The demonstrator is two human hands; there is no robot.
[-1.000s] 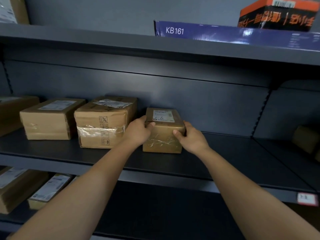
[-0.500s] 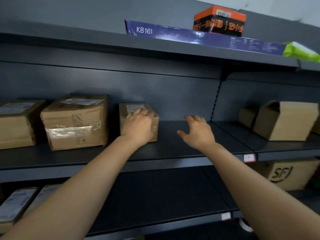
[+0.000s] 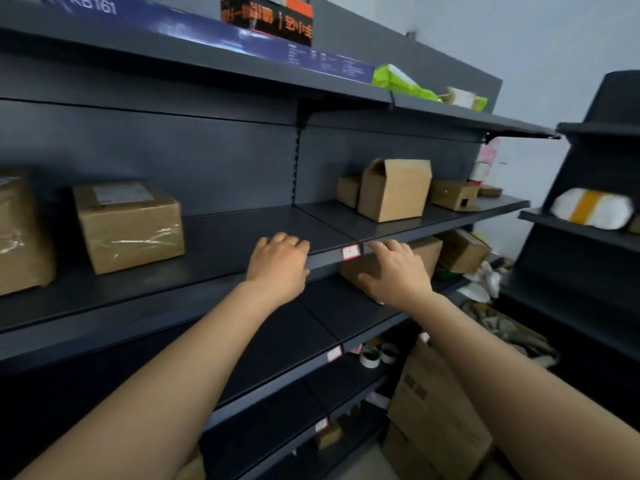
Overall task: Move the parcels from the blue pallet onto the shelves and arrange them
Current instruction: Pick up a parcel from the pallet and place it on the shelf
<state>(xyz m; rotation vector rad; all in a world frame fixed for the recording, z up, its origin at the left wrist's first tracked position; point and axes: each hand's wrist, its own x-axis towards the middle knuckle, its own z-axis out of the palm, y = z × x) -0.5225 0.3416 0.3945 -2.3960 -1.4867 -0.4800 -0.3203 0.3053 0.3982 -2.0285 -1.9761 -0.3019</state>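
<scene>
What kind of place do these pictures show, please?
Most likely a parcel storeroom or pickup point. It has dark metal shelves with small tags on their edges, taped and labelled cardboard parcels standing on them, and rolls of tape lower down.

I have only one camera, and it sits on the person's head. It looks forward and a little down at the dark shelves [image 3: 242, 233]. It is close: the left hand [image 3: 277, 265] and right hand [image 3: 398, 271], in the middle of the frame, are right by a shelf's front edge. The shelves slant away to the right, where a second shelf unit [image 3: 595, 161] shows at the edge.
</scene>
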